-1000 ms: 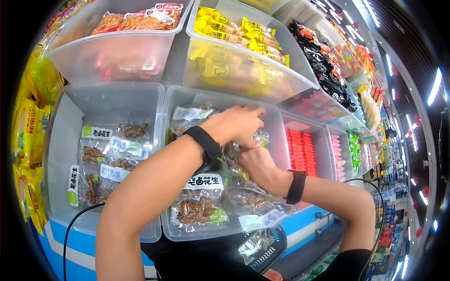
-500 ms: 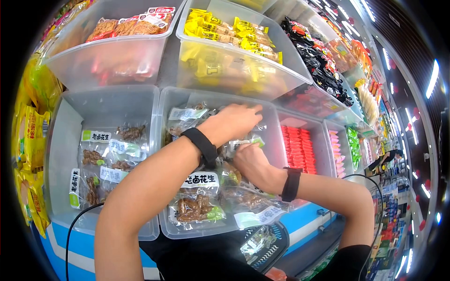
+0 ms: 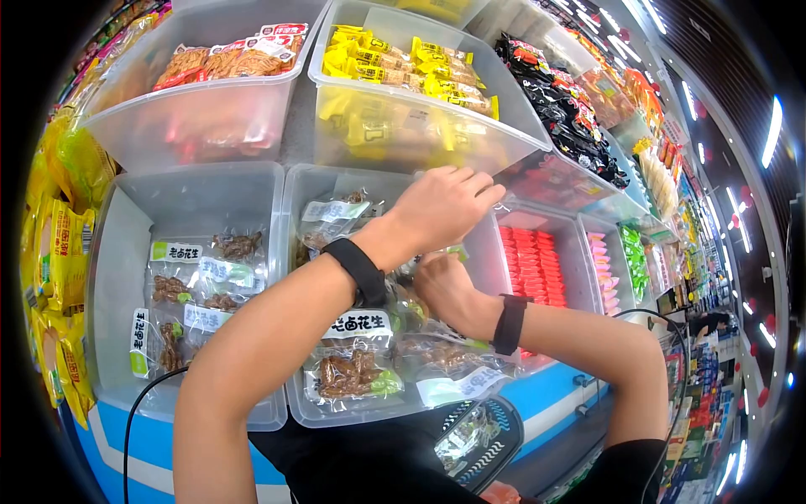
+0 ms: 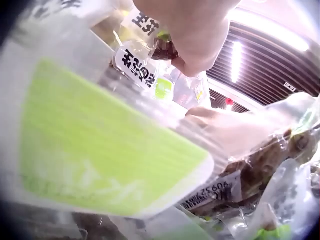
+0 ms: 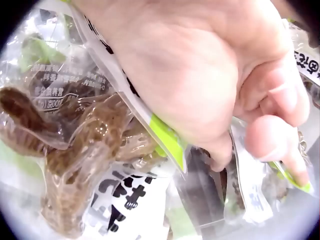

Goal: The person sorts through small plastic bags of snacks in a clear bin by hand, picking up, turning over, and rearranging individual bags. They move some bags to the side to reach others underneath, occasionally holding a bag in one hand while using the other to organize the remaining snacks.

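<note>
A clear middle bin (image 3: 295, 277) holds several clear packets of braised peanuts (image 3: 357, 370) with white and green labels. My arms cross over it. My left hand (image 3: 445, 206) reaches to the bin's far right corner with fairly straight fingers against the packets standing there. In the left wrist view a green-labelled packet (image 4: 100, 150) fills the near field, and fingers (image 4: 220, 125) show through clear plastic. My right hand (image 3: 445, 286) is lower in the bin, fingers curled. In the right wrist view this right hand (image 5: 200, 75) pinches a peanut packet (image 5: 167, 140) by its green edge.
A like bin (image 3: 126, 252) at left holds a few peanut packets. Above stand bins of orange snacks (image 3: 227, 55) and yellow packets (image 3: 403, 76). Red packets (image 3: 533, 269) and black packets (image 3: 571, 109) lie to the right, yellow bags (image 3: 59, 235) at far left, a basket (image 3: 474, 437) below.
My left hand has risen and moved right toward the bin's back corner, its fingers straightening. My right hand has shifted slightly up and left among the packets.
</note>
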The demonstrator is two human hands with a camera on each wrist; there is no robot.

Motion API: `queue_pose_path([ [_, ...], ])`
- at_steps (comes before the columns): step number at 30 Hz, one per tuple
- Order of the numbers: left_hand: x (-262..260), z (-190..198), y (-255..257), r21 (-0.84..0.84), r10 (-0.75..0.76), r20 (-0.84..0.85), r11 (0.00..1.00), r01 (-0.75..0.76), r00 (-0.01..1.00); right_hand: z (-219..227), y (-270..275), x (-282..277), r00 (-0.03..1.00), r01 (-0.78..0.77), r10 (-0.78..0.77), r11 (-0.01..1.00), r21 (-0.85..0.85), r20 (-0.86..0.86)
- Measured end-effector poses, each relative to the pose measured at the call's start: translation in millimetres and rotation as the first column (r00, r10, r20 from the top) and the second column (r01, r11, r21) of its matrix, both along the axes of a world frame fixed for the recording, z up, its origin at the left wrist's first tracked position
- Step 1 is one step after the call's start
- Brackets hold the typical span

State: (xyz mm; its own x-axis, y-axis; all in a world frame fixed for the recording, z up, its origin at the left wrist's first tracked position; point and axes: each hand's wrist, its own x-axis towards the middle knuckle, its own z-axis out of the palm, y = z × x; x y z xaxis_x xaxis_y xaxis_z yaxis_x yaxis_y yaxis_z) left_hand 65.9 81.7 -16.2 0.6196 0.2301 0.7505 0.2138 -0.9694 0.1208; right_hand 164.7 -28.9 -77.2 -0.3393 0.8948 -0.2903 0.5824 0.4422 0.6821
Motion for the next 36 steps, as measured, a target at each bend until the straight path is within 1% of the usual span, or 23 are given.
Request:
queue_pose_path([
  [1, 0.3, -2.1, 2.2, 0.007, -0.01, 0.004, 1.0, 0.01, 1.0, -1.8, 0.1, 0.3, 1.0, -0.018, 0.018, 0.998, 0.057, 0.004],
  [3, -1.3, -4.0, 4.3, 0.015, -0.027, 0.005, 1.0, 0.027, 1.0, 1.4, 0.0, -2.5, 1.0, -0.009, 0.008, 0.998, 0.058, 0.005],
  [5, -5.1, -2.0, 5.1, -0.087, -0.056, 0.021, 0.995, 0.058, 0.998, 7.5, 1.2, -4.5, 1.0, 0.006, -0.007, 0.998, 0.062, 0.007],
  [7, -6.8, -1.1, 5.7, -0.109, -0.063, 0.006, 0.992, 0.063, 0.998, 13.3, 4.4, -5.3, 0.993, 0.067, -0.073, 0.995, -0.069, -0.088],
  [8, -8.1, 0.1, 6.7, -0.136, -0.063, -0.007, 0.989, 0.061, 0.998, 19.3, 4.4, -3.2, 0.993, 0.066, -0.071, 0.996, -0.061, -0.089],
  [10, -6.7, -2.2, 9.5, -0.111, -0.046, -0.002, 0.993, 0.045, 0.999, 34.1, 7.7, 3.9, 0.94, -0.049, -0.044, 0.964, -0.261, -0.339],
  [11, -5.7, -5.1, 10.0, -0.099, -0.037, 0.003, 0.994, 0.037, 0.999, 34.5, 8.5, 3.1, 0.94, -0.062, -0.03, 0.964, -0.259, -0.339],
  [13, -6.1, -5.4, 9.7, -0.112, -0.025, 0.016, 0.993, 0.026, 1.0, 33.7, 5.9, -0.9, 0.976, -0.025, -0.012, 0.985, -0.17, -0.219],
  [15, -5.5, -5.5, 10.1, -0.109, -0.025, 0.024, 0.994, 0.028, 0.999, 32.4, 11.2, -2.9, 0.974, -0.029, -0.007, 0.987, -0.156, -0.228],
  [17, -4.8, -6.2, 8.3, -0.102, -0.021, 0.045, 0.994, 0.026, 0.999, 25.5, 17.7, -7.3, 0.988, 0.06, -0.075, 0.992, -0.114, -0.137],
  [18, -5.0, -6.8, 8.7, -0.088, -0.018, 0.065, 0.996, 0.024, 0.998, 37.9, 18.7, -14.2, 0.982, 0.065, -0.09, 0.987, -0.146, -0.165],
  [19, -5.3, -7.4, 9.0, -0.096, -0.004, 0.065, 0.995, 0.011, 0.998, 33.4, 21.7, -9.5, 0.983, 0.053, -0.078, 0.987, -0.153, -0.164],
  [20, -5.1, -7.6, 9.3, -0.081, 0.007, 0.063, 0.997, -0.002, 0.998, 25.3, 25.3, -0.7, 0.978, -0.049, 0.041, 0.998, -0.034, -0.206],
  [21, -3.9, -8.5, 10.1, -0.064, 0.017, 0.062, 0.998, -0.013, 0.998, 25.2, 28.4, -0.7, 0.959, -0.144, 0.161, 0.986, 0.09, -0.235],
  [22, -3.0, -9.7, 10.2, -0.065, 0.031, 0.081, 0.998, -0.026, 0.996, 26.7, 29.8, -2.3, 0.981, -0.023, 0.019, 1.0, -0.021, -0.193],
  [23, -2.9, -11.2, 10.7, -0.068, 0.034, 0.083, 0.997, -0.028, 0.996, 26.2, 31.2, -1.0, 0.981, -0.025, 0.02, 0.999, -0.024, -0.191],
  [25, -2.1, -10.4, 10.4, -0.093, 0.031, 0.067, 0.995, -0.025, 0.997, 25.2, 32.4, 8.8, 0.973, -0.092, 0.092, 0.996, 0.012, -0.21],
  [26, -1.7, -9.2, 10.0, -0.09, 0.031, 0.07, 0.996, -0.025, 0.997, 25.1, 33.8, 14.4, 0.974, -0.091, 0.092, 0.996, 0.014, -0.207],
  [28, -3.4, -8.2, 9.2, -0.129, 0.044, -0.008, 0.991, -0.045, 0.999, 28.3, 37.6, 21.5, 0.937, -0.17, 0.147, 0.984, -0.047, -0.317],
  [29, -4.4, -7.7, 9.2, -0.129, 0.052, -0.007, 0.99, -0.053, 0.999, 31.5, 37.8, 26.1, 0.936, -0.178, 0.154, 0.983, -0.047, -0.316],
  [31, -3.9, -8.8, 9.5, -0.121, 0.034, -0.001, 0.992, -0.034, 0.999, 43.5, 35.5, 27.5, 0.888, -0.209, 0.156, 0.975, -0.077, -0.433],
  [32, -3.5, -10.1, 10.3, -0.123, 0.034, 0.0, 0.992, -0.034, 0.999, 42.2, 36.3, 28.8, 0.893, -0.186, 0.131, 0.979, -0.087, -0.432],
  [36, -1.6, -10.1, 9.2, -0.132, 0.037, -0.006, 0.991, -0.037, 0.999, 26.6, 47.0, 40.1, 0.88, -0.191, 0.132, 0.978, -0.086, -0.457],
])
